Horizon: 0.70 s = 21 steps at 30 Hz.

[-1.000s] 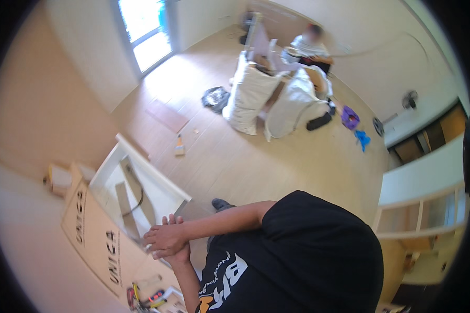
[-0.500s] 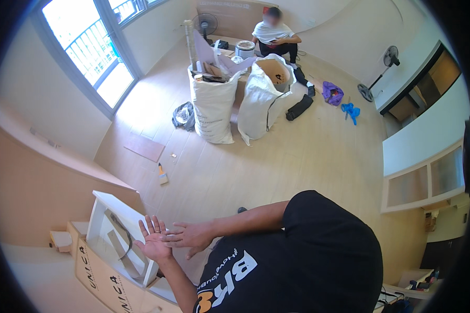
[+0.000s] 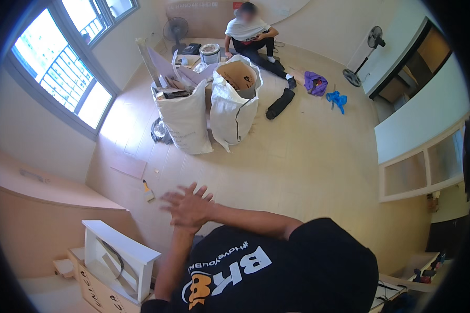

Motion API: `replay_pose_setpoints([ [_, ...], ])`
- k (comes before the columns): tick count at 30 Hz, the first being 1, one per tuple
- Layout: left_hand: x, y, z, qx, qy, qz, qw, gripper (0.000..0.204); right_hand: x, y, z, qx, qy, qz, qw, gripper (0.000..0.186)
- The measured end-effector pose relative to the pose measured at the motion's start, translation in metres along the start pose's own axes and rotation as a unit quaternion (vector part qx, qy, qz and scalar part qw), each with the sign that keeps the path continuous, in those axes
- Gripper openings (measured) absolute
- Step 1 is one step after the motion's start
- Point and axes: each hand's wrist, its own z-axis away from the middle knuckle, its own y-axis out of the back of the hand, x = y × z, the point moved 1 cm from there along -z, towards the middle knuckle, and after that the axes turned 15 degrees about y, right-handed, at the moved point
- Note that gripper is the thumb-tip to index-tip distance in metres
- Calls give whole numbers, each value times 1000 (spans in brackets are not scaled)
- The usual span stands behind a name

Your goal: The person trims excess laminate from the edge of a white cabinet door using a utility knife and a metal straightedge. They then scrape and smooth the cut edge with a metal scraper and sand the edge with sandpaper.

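Note:
My right hand (image 3: 192, 211) lies across my left hand (image 3: 197, 192), in front of my chest and above the floor. They touch, palm to palm as far as I can see, with fingers apart and slightly blurred. Neither one holds anything that shows; most of the left palm is covered by the right. Just beyond them a paintbrush (image 3: 149, 192) with a yellow-and-black handle lies on the floor. To the lower left, a white drawer-like box (image 3: 122, 242) with grey strips inside rests on a printed cardboard box (image 3: 96, 289).
Two white sacks of scrap (image 3: 185, 122) stand ahead, near a metal bucket (image 3: 210, 52). A person (image 3: 249, 39) sits on the floor behind them. Purple (image 3: 315, 83) and blue bags (image 3: 337, 100) lie to the right, near a standing fan (image 3: 368, 55).
My hands have moved up and come together, the right now overlapping the left, whose open palm showed before. The view has shifted, and the seated person has changed posture.

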Motion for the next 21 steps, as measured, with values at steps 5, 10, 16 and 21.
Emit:
replay_pose_setpoints([
  [5,23,-42,-20,-83,125,242,959,76,59,-3,77,35,-147,126,980,63],
  [10,85,-39,18,-79,-20,-44,996,71,109,-5,181,-402,-341,90,845,51],
  [16,150,18,84,181,-228,-75,954,30,139,-39,148,-223,-337,-125,906,37],
  [21,144,72,111,460,-163,-115,865,23,162,-45,22,-278,-229,-247,900,52],
])
